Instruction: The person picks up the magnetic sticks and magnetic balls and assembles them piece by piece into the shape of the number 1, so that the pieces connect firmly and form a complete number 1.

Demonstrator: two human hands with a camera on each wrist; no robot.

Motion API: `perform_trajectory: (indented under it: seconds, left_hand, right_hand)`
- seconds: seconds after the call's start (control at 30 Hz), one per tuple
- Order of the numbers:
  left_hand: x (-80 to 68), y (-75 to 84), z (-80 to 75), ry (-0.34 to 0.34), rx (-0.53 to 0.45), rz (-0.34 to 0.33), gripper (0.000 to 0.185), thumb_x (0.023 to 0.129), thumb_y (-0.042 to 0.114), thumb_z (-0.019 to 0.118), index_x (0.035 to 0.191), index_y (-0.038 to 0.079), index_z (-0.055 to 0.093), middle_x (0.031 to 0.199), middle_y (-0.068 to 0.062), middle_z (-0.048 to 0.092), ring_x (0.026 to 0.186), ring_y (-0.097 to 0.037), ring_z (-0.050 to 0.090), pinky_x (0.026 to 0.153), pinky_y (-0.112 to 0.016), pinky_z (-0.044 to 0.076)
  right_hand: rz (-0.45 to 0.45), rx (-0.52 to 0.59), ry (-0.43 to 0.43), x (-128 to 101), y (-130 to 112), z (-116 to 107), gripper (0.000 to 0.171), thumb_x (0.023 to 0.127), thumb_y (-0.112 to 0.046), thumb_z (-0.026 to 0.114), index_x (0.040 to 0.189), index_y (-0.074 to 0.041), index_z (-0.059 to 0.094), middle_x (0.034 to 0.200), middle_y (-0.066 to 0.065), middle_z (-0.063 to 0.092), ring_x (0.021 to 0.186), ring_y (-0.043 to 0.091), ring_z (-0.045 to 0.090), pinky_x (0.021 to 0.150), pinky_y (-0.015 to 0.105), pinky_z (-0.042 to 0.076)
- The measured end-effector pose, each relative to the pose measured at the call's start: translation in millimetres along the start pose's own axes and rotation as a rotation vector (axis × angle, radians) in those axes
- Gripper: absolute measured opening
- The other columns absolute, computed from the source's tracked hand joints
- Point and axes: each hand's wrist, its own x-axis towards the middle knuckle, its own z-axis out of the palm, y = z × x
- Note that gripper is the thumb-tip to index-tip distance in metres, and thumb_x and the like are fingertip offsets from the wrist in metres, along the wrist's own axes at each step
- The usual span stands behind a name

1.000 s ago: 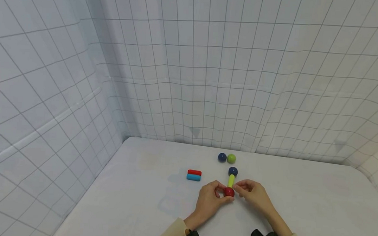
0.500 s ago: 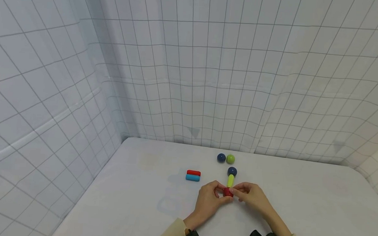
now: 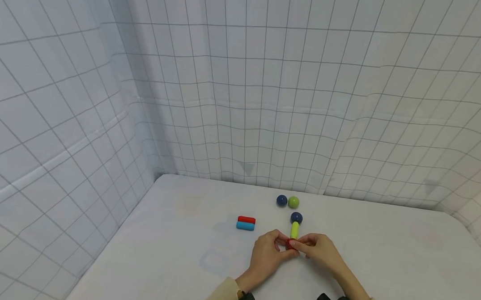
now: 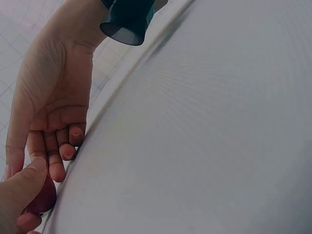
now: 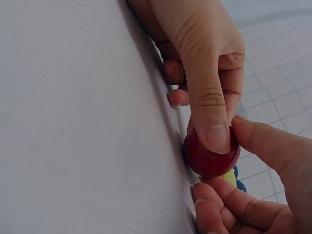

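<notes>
A red ball [image 3: 288,244] sits at the near end of a yellow-green stick [image 3: 294,230]; a dark blue ball [image 3: 296,218] is at the stick's far end. My left hand [image 3: 267,253] holds the red ball from the left between thumb and forefinger. From the other side my right hand [image 3: 320,250] grips the same ball, its thumb lying across the front. In the right wrist view the red ball [image 5: 202,161] shows between both hands' fingers, with a bit of the yellow-green stick [image 5: 229,178] behind it. Fingers partly cover the ball in every view.
Red [image 3: 247,219] and light blue [image 3: 245,226] sticks lie side by side on the white table [image 3: 172,241], left of the hands. Farther back, another dark blue ball [image 3: 281,201] sits beside a green ball [image 3: 293,202]. A white gridded curtain [image 3: 241,123] hangs behind the table.
My right hand has moved slightly left from beside the stick, and its thumb now lies over the red ball. The left hand keeps its hold there.
</notes>
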Motion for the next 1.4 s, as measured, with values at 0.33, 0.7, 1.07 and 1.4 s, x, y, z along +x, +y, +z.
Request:
perform_trajectory:
  seconds: [0.33,0.7,1.07,1.4]
  left_hand:
    - [0.1,0.8,-0.8,-0.004,-0.003,0.012,0.035,0.065,0.045,0.079,0.09,0.023,0.067,0.078,0.015,0.066,0.055,0.004,0.043,0.049,-0.015,0.034]
    - [0.4,1.0,-0.4,0.008,0.012,0.02,0.034,0.065,0.045,0.079,0.089,0.023,0.068,0.077,0.014,0.067,0.054,0.004,0.042,0.049,-0.014,0.034]
    - [0.7,2.6,-1.0,0.012,0.019,0.029,0.033,0.068,0.044,0.077,0.093,0.022,0.07,0.079,0.013,0.068,0.054,0.004,0.041,0.049,-0.014,0.033]
    - [0.4,1.2,-1.3,0.006,0.027,0.027,0.033,0.071,0.042,0.076,0.095,0.021,0.069,0.081,0.012,0.068,0.055,0.004,0.042,0.05,-0.014,0.034]
  right_hand:
    - [-0.001,-0.012,0.002,-1.1,-2.2,-0.2,0.035,0.077,-0.041,0.072,0.084,-0.007,0.071,0.066,-0.002,0.063,0.059,0.012,0.052,0.052,0.026,0.039]
    - [0.009,-0.014,-0.003,1.0,-1.0,-0.4,0.036,0.077,-0.044,0.07,0.087,-0.009,0.073,0.067,-0.003,0.064,0.057,0.012,0.051,0.053,0.027,0.038]
    - [0.016,-0.011,0.017,0.9,-0.8,1.0,0.039,0.078,-0.046,0.069,0.089,-0.009,0.073,0.066,-0.003,0.06,0.056,0.013,0.051,0.052,0.026,0.036]
    - [0.008,0.015,0.024,-0.2,-1.1,3.2,0.038,0.079,-0.043,0.069,0.093,-0.008,0.072,0.07,-0.002,0.062,0.057,0.013,0.051,0.052,0.025,0.038]
